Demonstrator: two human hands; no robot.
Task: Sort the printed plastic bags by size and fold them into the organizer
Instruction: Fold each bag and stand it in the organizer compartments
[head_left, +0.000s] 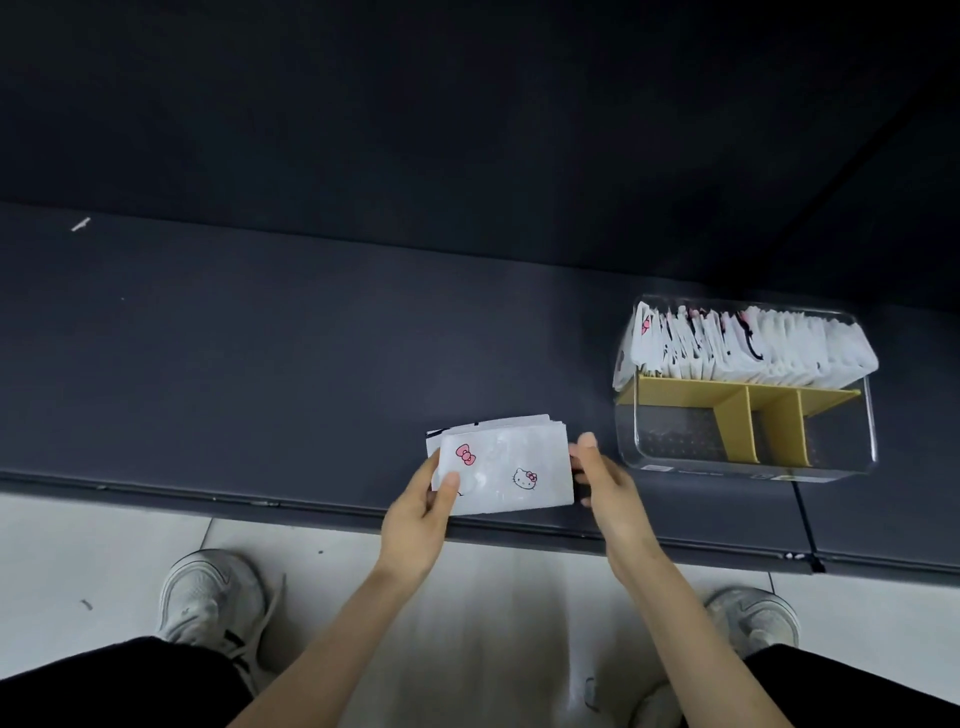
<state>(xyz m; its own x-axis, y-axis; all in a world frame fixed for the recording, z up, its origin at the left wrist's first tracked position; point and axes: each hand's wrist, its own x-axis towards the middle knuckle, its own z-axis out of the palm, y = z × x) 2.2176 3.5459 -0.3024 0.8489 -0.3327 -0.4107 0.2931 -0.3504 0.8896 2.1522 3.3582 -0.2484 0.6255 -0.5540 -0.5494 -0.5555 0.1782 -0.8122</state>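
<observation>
My left grip (415, 519) pinches the folded bags (511, 467), thumb on top, over the counter's (260, 364) near edge, while my right grip (605, 488) meets their right edge, whether holding I cannot tell, with the half-filled organizer (748, 465) just beyond it.

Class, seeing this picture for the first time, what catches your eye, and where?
At centre, by the near edge of the dark table, the left hand grips a stack of folded white plastic bags with pink-bow and cat-face prints. To the right stands a clear plastic organizer with yellow dividers, its back row packed with more folded bags.
</observation>
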